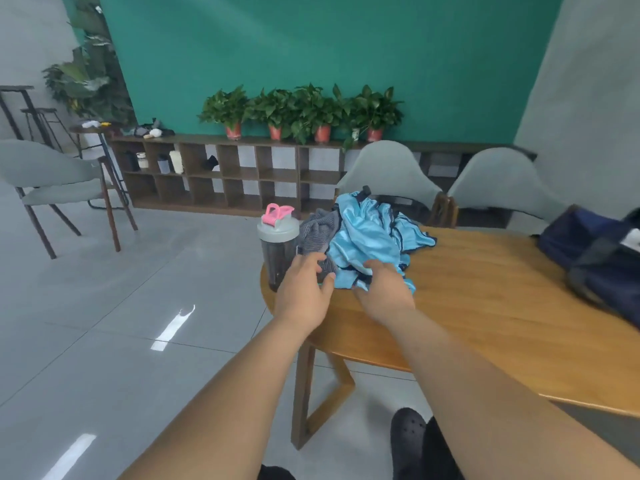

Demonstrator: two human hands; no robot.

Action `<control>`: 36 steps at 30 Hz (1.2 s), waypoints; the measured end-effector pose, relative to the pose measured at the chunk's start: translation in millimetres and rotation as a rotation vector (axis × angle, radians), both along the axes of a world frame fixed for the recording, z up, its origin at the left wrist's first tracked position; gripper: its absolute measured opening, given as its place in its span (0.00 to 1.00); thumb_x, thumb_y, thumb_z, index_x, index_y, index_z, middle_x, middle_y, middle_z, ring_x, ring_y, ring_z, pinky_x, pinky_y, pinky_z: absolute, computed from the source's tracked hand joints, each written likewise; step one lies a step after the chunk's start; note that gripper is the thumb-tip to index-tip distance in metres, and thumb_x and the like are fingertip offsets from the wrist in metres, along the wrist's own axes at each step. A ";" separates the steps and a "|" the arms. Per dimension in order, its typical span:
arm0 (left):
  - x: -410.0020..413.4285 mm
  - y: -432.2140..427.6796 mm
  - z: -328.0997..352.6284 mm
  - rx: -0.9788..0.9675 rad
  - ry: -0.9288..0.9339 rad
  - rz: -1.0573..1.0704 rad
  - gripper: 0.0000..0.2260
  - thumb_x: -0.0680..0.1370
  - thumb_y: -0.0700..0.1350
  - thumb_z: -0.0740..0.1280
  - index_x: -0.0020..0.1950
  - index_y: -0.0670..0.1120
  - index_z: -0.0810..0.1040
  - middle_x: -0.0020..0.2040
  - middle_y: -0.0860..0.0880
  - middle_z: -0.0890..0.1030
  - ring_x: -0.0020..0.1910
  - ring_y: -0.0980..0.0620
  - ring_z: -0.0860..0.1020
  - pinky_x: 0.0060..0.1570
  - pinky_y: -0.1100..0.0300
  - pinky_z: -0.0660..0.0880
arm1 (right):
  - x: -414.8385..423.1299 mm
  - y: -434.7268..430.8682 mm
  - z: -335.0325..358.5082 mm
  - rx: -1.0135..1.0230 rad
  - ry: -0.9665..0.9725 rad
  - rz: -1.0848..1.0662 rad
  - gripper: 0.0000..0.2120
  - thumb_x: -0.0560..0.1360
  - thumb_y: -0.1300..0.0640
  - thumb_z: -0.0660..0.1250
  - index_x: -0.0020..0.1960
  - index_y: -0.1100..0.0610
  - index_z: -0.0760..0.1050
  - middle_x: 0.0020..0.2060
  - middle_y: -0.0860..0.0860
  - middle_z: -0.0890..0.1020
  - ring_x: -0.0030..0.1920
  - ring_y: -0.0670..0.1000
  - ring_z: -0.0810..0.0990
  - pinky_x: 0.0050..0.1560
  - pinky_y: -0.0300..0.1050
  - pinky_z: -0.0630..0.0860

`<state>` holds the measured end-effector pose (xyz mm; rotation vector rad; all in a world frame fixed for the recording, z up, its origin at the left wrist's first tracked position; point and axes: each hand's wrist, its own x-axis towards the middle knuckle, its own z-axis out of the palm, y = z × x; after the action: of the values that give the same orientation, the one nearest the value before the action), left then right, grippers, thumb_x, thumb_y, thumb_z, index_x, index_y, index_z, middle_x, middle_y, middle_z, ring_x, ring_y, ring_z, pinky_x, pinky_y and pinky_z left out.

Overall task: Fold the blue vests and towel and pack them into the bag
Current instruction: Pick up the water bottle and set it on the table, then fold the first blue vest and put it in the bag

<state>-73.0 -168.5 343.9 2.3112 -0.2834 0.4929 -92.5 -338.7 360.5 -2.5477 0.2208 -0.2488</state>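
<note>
A crumpled heap of shiny light-blue vests (370, 237) with dark trim lies at the left end of the wooden table (485, 306). A grey striped towel (320, 230) is bunched against the heap's left side. My left hand (304, 289) reaches the near edge of the towel with its fingers spread and loosely bent. My right hand (384, 285) rests on the near edge of the vests, its fingers curled into the fabric. The dark navy bag (595, 251) sits at the table's right end, partly cut off by the frame.
A shaker bottle (277, 251) with a grey lid and pink cap stands on the table's left edge, just left of my left hand. Two grey chairs (391, 174) stand behind the table. A low shelf with potted plants (301, 112) runs along the green wall.
</note>
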 end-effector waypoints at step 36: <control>132.3 -86.6 2.2 0.279 0.055 -0.038 0.25 0.83 0.38 0.60 0.79 0.54 0.67 0.70 0.50 0.73 0.61 0.46 0.77 0.53 0.47 0.78 | 167.1 -90.3 43.4 -0.302 -0.067 0.194 0.15 0.85 0.46 0.58 0.46 0.53 0.75 0.44 0.52 0.76 0.48 0.59 0.78 0.43 0.49 0.70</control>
<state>59.2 -255.1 346.1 2.5800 -0.3903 0.3899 74.5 -429.0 404.0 -2.8292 -0.0979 -0.3111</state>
